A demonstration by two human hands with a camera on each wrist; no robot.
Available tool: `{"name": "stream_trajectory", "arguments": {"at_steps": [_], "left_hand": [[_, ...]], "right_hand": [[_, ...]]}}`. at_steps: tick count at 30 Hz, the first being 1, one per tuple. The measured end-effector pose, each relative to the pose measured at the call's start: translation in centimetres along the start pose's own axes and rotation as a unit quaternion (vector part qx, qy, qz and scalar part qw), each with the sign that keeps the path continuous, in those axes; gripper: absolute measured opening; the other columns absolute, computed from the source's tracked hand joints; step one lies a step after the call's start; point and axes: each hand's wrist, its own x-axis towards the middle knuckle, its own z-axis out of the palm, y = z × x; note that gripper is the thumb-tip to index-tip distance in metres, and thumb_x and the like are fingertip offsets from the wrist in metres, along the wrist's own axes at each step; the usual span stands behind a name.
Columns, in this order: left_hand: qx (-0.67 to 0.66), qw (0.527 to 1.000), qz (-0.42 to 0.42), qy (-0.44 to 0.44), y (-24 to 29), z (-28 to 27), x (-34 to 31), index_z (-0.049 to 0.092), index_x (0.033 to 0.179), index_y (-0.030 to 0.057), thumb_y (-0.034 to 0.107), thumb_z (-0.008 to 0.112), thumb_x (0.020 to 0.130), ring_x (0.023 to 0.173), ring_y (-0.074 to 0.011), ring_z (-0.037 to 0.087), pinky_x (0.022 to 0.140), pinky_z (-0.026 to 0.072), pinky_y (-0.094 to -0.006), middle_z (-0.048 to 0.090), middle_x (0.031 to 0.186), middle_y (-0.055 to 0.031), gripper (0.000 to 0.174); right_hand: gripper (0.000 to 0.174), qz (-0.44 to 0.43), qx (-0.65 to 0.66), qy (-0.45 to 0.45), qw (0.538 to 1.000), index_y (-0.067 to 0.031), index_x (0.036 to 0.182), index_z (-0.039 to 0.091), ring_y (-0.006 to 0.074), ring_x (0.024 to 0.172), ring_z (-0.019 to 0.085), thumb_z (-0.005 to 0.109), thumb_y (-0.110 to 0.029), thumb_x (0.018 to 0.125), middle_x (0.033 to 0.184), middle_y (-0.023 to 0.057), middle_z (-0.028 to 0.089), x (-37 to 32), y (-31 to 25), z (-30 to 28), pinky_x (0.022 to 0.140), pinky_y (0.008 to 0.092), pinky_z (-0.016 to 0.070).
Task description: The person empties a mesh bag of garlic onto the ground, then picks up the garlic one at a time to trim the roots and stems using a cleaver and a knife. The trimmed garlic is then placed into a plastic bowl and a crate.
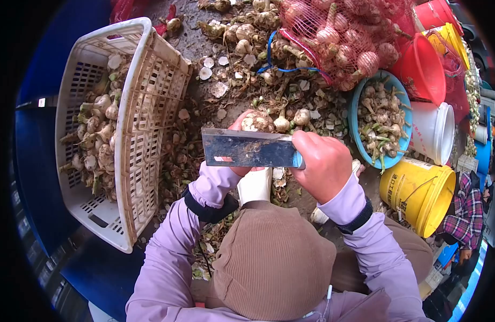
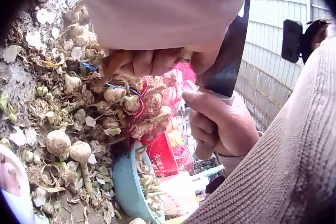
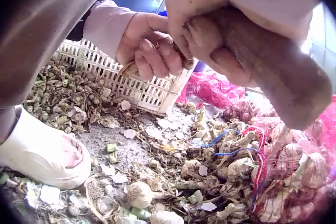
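Note:
In the head view my right hand (image 1: 325, 161) grips a cleaver (image 1: 250, 149) at its handle end, the wide dark blade lying across toward the left hand. The wooden handle (image 3: 278, 69) sticks out of that fist in the right wrist view. Behind the blade, my left hand (image 1: 239, 123) holds a garlic bulb (image 1: 257, 122), partly hidden by the cleaver. Its curled fingers (image 3: 152, 58) show in the right wrist view, close to the right hand. Loose garlic bulbs (image 1: 302, 116) lie on the ground just beyond the hands.
A white slatted crate (image 1: 128, 139) of garlic stands tilted at left. Ahead is a red mesh bag (image 1: 344, 40) full of bulbs; at right are a blue basin (image 1: 356, 131) of garlic, a white bucket (image 1: 427, 126) and a yellow bucket (image 1: 413, 188). Trimmings cover the ground.

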Motion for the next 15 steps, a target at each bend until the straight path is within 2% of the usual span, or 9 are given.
{"name": "stream_trajectory", "arguments": {"at_steps": [2, 3, 6, 8, 9, 11, 12, 14, 15], "left_hand": [[-0.051, 0.998, -0.035, -0.004, 0.9, 0.3, -0.1, 0.03, 0.141, 0.0006, 0.024, 0.078, 0.069, 0.105, -0.0179, 0.06, 0.103, 0.0411, -0.0342, 0.062, 0.115, -0.0088, 0.09], [-0.054, 0.998, -0.033, -0.006, 0.2, -0.1, 0.2, 0.03, 0.141, 0.0006, 0.024, 0.078, 0.069, 0.105, -0.0179, 0.06, 0.103, 0.0411, -0.0342, 0.062, 0.115, -0.0088, 0.09], [0.153, 0.987, 0.005, -0.047, -0.3, 0.0, 0.3, 0.044, 0.132, -0.0012, 0.024, 0.078, 0.069, 0.102, -0.0172, 0.06, 0.101, 0.0434, -0.0334, 0.063, 0.113, -0.0072, 0.075], [-0.028, 0.997, -0.033, 0.071, 1.8, 2.4, 0.0, 0.056, 0.12, 0.0009, 0.024, 0.075, 0.073, 0.098, -0.0168, 0.061, 0.097, 0.0457, -0.0341, 0.065, 0.103, -0.0058, 0.056], [-0.027, 0.997, -0.034, 0.07, 0.8, 1.9, 0.1, 0.056, 0.12, 0.0009, 0.024, 0.075, 0.073, 0.098, -0.0168, 0.061, 0.097, 0.0457, -0.0341, 0.065, 0.103, -0.0058, 0.056], [0.202, 0.955, 0.212, -0.033, -1.9, 0.7, 0.9, 0.061, 0.111, 0.0024, 0.021, 0.076, 0.073, 0.094, -0.0133, 0.06, 0.09, 0.0476, -0.032, 0.066, 0.093, -0.0041, 0.046], [0.203, 0.955, 0.213, -0.035, -0.7, 1.0, 0.5, 0.061, 0.111, 0.0024, 0.021, 0.076, 0.073, 0.094, -0.0133, 0.06, 0.09, 0.0476, -0.032, 0.066, 0.093, -0.0041, 0.046], [0.11, 0.994, -0.018, 0.014, 3.8, 2.2, -0.8, 0.058, 0.11, 0.0026, 0.018, 0.079, 0.071, 0.088, -0.0108, 0.06, 0.084, 0.0484, -0.0303, 0.065, 0.087, -0.003, 0.047], [0.147, 0.986, -0.039, -0.072, 5.1, 1.2, -0.9, 0.053, 0.112, 0.0018, 0.013, 0.076, 0.072, 0.086, -0.013, 0.058, 0.083, 0.0463, -0.0267, 0.062, 0.096, -0.0037, 0.047]], "right_hand": [[0.034, -0.003, 0.003, 0.004, 1.0, -0.0087, 0.085, 0.053, 0.0273, 0.065, 0.06, 0.076, -0.01, 0.061, 0.07, 0.0077, 0.056, -0.1, -0.1, -0.1, 0.059, 0.037, 0.046], [0.034, -0.003, -0.001, 0.004, 1.0, -0.0087, 0.085, 0.053, 0.0273, 0.065, 0.06, 0.076, -0.01, 0.061, 0.07, 0.0077, 0.056, -0.1, 0.1, 0.1, 0.059, 0.037, 0.046], [0.03, 0.011, 0.004, 0.014, 1.0, -0.0084, 0.085, 0.053, 0.0278, 0.065, 0.06, 0.073, -0.009, 0.063, 0.069, 0.0079, 0.056, -0.6, 0.8, 0.7, 0.059, 0.0368, 0.0457], [0.027, 0.012, -0.005, 0.024, 1.0, -0.0078, 0.084, 0.052, 0.028, 0.065, 0.06, 0.071, -0.01, 0.065, 0.069, 0.0079, 0.056, -0.9, 1.4, 1.2, 0.06, 0.0369, 0.0461], [0.027, 0.013, -0.004, 0.025, 1.0, -0.0078, 0.084, 0.052, 0.028, 0.065, 0.06, 0.071, -0.01, 0.065, 0.069, 0.0079, 0.056, -1.0, 1.7, 1.4, 0.06, 0.0369, 0.0461], [0.024, 0.012, 0.006, 0.043, 0.999, -0.0088, 0.085, 0.053, 0.0289, 0.065, 0.06, 0.069, -0.01, 0.067, 0.069, 0.009, 0.056, -1.2, 2.4, 1.8, 0.059, 0.0391, 0.047], [0.024, 0.013, 0.006, 0.045, 0.999, -0.0088, 0.085, 0.053, 0.0289, 0.065, 0.06, 0.069, -0.01, 0.067, 0.069, 0.009, 0.056, -1.3, 2.6, 2.0, 0.059, 0.0391, 0.047], [0.019, 0.055, 0.004, 0.033, 0.998, -0.0098, 0.084, 0.054, 0.0311, 0.065, 0.062, 0.068, -0.009, 0.07, 0.068, 0.0117, 0.058, -1.8, 3.5, 2.5, 0.058, 0.0421, 0.048], [0.014, 0.153, -0.015, 0.001, 0.988, -0.0104, 0.083, 0.055, 0.0331, 0.063, 0.063, 0.066, -0.009, 0.075, 0.068, 0.0136, 0.06, -2.4, 5.5, 2.5, 0.054, 0.0436, 0.0483]]}}
